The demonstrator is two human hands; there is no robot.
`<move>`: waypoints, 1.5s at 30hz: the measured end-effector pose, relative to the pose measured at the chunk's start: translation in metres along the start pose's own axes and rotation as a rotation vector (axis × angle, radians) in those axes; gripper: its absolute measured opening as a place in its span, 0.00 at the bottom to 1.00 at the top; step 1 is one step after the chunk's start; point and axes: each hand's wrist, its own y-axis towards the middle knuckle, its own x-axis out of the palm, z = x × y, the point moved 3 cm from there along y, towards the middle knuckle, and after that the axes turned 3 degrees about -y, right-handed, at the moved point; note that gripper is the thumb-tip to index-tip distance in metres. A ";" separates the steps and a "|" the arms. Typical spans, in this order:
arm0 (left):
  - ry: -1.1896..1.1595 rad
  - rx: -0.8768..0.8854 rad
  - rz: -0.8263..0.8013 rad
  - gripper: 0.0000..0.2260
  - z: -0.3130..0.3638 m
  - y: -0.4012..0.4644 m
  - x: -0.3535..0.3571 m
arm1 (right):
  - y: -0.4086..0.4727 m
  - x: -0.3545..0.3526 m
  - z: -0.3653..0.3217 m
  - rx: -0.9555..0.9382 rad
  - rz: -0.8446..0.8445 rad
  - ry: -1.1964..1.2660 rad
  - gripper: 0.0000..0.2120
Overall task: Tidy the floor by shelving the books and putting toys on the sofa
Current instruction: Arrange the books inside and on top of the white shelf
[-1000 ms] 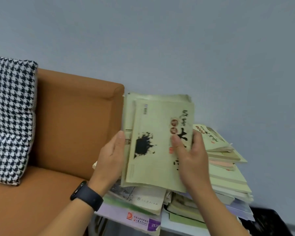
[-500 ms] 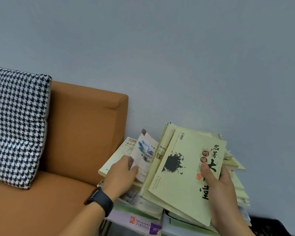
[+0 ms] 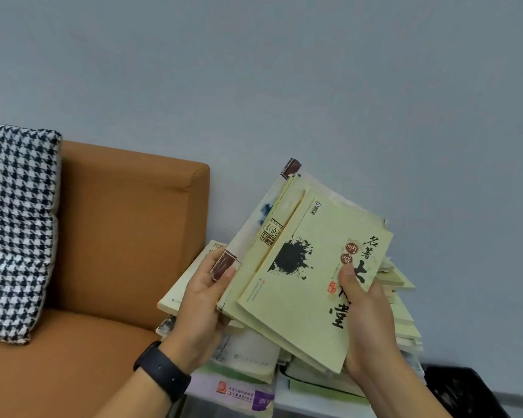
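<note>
I hold a fanned bundle of thin books in front of me. The front one is a pale yellow book (image 3: pixel 302 285) with a black ink blot and black characters. My right hand (image 3: pixel 366 321) grips the bundle's lower right edge, thumb on the cover. My left hand (image 3: pixel 203 309) pinches a white book with a dark red spine (image 3: pixel 224 263) against the bundle's left side. Under the bundle lies an untidy pile of books (image 3: pixel 248 357) on a white surface (image 3: pixel 314 402). The orange sofa (image 3: pixel 118 236) stands to the left.
A black-and-white houndstooth cushion (image 3: pixel 15 224) leans on the sofa back at the left. A grey wall fills the background. A black crate (image 3: pixel 462 390) sits at the lower right beside the book pile.
My left hand let go of the bundle, took a white book from the pile and brought it up against the bundle's left side. The bundle tilted right, sank, then rose.
</note>
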 end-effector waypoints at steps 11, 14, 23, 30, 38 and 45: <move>0.307 -0.178 -0.294 0.29 0.006 0.004 -0.013 | 0.005 0.006 -0.021 -0.278 0.055 -0.301 0.22; 0.663 0.033 -0.134 0.25 0.014 0.007 -0.003 | 0.001 0.032 -0.006 -0.446 -0.016 -0.422 0.30; 0.713 0.325 0.107 0.31 0.017 0.014 -0.062 | -0.002 0.101 0.046 -0.469 -0.260 -0.436 0.31; 0.704 0.257 0.154 0.16 0.017 0.027 -0.079 | 0.008 0.096 0.055 -0.349 -0.256 -0.504 0.18; 1.436 -0.321 0.202 0.30 -0.008 0.044 -0.127 | -0.001 0.039 0.022 -0.276 -0.012 -0.371 0.11; 1.281 -0.129 0.267 0.12 0.007 0.039 -0.093 | -0.018 -0.014 0.009 -0.057 0.040 -0.240 0.10</move>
